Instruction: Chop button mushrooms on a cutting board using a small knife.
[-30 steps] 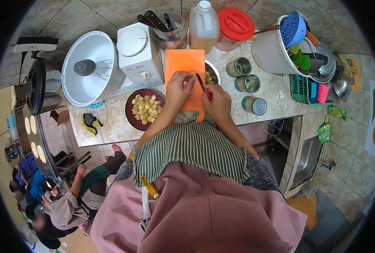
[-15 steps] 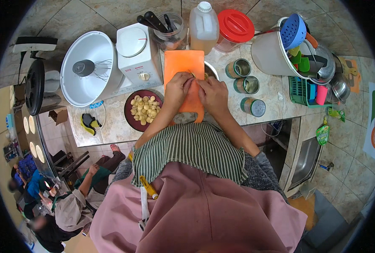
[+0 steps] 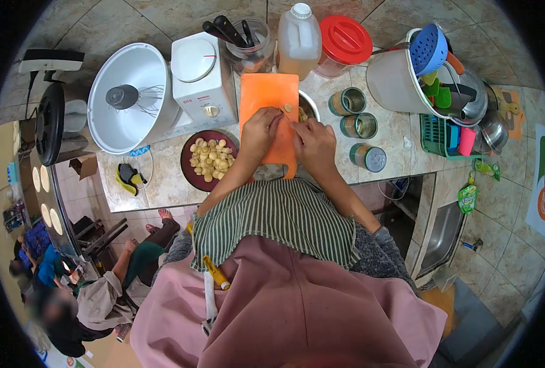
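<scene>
Toward the left of the bench (image 3: 162, 190), a dark red plate (image 3: 188, 174) holds a heap of pale, smooth, rounded mushrooms (image 3: 210, 159). The left hand (image 3: 262, 130) is curled above the orange board (image 3: 269, 89), fingertips pinched, its contents hidden from me. Just beyond it, a small pale slice (image 3: 288, 108) has come into view on the board, so a piece seems cut free. The right hand (image 3: 316, 144), closed round what looks like a thin knife (image 3: 287, 118), has drawn slightly away.

The cutting board (image 3: 269, 92) is orange, the plate (image 3: 185, 161) dark maroon, the food pieces (image 3: 211, 161) pale cream, the lid (image 3: 346, 40) red, the striped cloth (image 3: 272, 214) dark green and whitish, the garment (image 3: 272, 306) dusty pink.
</scene>
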A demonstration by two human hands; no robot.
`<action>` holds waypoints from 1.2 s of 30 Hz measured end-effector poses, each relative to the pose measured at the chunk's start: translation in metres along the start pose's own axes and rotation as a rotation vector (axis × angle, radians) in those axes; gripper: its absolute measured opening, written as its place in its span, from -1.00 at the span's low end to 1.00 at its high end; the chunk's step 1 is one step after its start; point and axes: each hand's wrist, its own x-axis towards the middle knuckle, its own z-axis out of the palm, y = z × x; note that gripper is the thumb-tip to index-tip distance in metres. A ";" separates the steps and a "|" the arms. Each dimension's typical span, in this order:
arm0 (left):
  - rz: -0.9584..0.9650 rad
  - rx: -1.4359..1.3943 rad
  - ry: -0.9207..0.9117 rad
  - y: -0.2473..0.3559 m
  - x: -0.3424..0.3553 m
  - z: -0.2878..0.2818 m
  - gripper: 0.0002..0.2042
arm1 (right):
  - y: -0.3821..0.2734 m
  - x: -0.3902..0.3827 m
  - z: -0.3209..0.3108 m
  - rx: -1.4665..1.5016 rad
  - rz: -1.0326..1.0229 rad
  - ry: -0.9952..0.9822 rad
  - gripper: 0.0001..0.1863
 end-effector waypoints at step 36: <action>-0.062 0.162 0.090 0.003 -0.030 -0.059 -0.86 | 0.002 -0.046 -0.016 0.152 0.191 -0.080 -0.75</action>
